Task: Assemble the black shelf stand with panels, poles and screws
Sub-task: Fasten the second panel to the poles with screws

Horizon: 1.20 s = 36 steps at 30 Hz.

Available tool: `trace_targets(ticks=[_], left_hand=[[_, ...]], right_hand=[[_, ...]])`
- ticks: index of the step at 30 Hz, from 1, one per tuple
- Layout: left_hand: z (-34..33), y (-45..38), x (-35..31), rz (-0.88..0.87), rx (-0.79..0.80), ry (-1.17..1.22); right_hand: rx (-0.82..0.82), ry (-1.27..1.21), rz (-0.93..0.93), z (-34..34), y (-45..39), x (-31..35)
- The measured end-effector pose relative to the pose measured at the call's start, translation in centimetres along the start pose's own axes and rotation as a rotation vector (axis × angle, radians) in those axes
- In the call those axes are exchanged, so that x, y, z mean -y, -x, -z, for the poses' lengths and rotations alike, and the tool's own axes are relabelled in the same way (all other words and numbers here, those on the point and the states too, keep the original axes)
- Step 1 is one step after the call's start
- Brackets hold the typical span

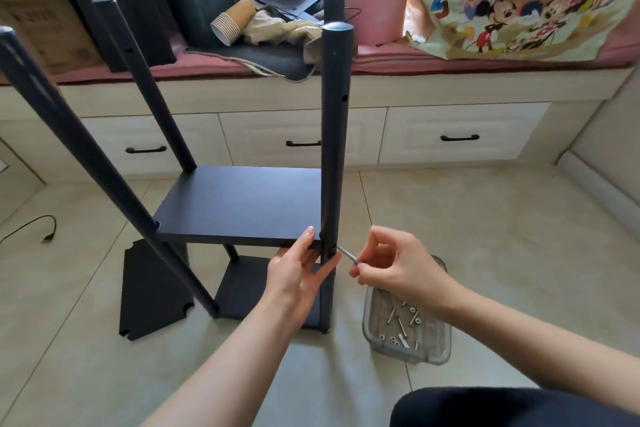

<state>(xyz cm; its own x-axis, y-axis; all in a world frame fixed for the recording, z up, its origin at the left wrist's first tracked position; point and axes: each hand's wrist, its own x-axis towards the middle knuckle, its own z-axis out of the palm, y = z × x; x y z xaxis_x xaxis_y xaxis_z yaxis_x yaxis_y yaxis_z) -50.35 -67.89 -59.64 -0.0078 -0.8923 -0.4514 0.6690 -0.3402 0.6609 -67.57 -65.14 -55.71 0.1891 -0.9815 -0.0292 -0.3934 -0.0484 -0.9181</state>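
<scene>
On the tiled floor (467, 218) before a white drawer bench (450, 135) stands the partly built black shelf stand, with four upright black poles rising past its panels. Its upper panel (239, 204) sits level between the poles, and a lower panel (239, 291) lies beneath it near the floor. At the near right corner, the left hand (299, 270) cups the front right pole (334, 135) just below the upper panel, fingers wrapped behind the tube and thumb laid up against the panel's front edge. Just beside it, the right hand (398, 265) pinches a long silver screw (348, 255) between thumb and fingertips, with the screw's far tip touching a small hole in the pole's side at panel height. The front left pole (79, 149) and the rear left pole (145, 83) lean outward in this wide view, and the rear right pole (333, 9) shows only its cap behind the front one. A spare black panel (152, 291) with notched corners lies flat on the floor to the left of the stand. To the right, under the right wrist, a clear plastic tray (408, 329) holds loose screws and nuts. A black cable end (48, 237) rests on the tiles at far left. On the bench cushion sit a stack of paper cups (232, 22) and a cartoon-print bag (526, 0).
</scene>
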Motion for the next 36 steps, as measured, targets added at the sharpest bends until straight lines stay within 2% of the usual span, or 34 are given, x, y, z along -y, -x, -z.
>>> trace_targets(ticks=[20, 36], left_hand=[[0.5, -0.7, 0.2, -0.019, 0.031, -0.023], [0.6, -0.8, 0.1, 0.013, 0.064, -0.055]], right_hand=[[-0.084, -0.168, -0.037, -2.0, -1.2, -2.1], [-0.072, -0.320, -0.042, -2.9, -2.5, -2.2]])
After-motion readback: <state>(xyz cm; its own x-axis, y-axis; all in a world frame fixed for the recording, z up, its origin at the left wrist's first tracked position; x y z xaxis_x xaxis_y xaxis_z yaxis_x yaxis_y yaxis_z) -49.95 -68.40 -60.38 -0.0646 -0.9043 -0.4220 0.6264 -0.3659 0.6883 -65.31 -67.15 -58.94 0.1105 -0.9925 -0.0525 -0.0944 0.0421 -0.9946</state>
